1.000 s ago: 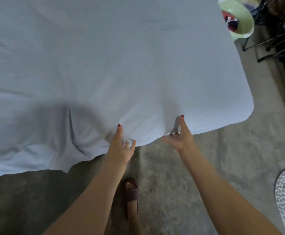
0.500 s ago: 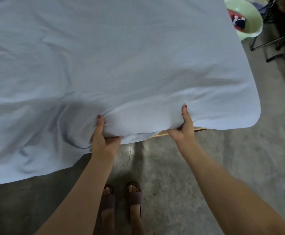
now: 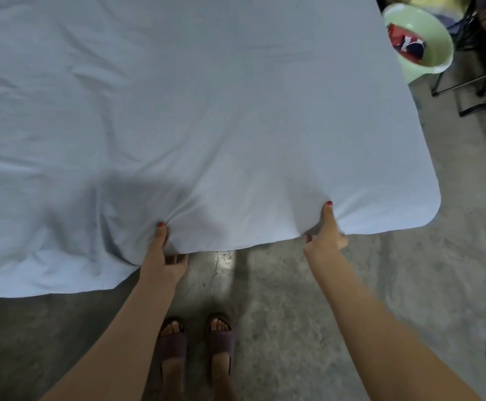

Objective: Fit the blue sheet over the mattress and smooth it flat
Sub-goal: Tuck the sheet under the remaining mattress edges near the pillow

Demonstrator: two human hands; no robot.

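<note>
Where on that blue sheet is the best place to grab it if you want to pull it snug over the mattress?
Probably along the hanging near edge of the blue sheet, from the floor side, thumb on top and fingers underneath. The left hand and right hand take that grip now. To the left the edge hangs loose and wrinkled, so a grip farther left looks useful next.

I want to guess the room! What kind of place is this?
Probably a bedroom or spare room in a home. A blue sheet covers a mattress, a green basin holding clothes sits on the bare concrete floor, and the person wears house slippers.
</note>
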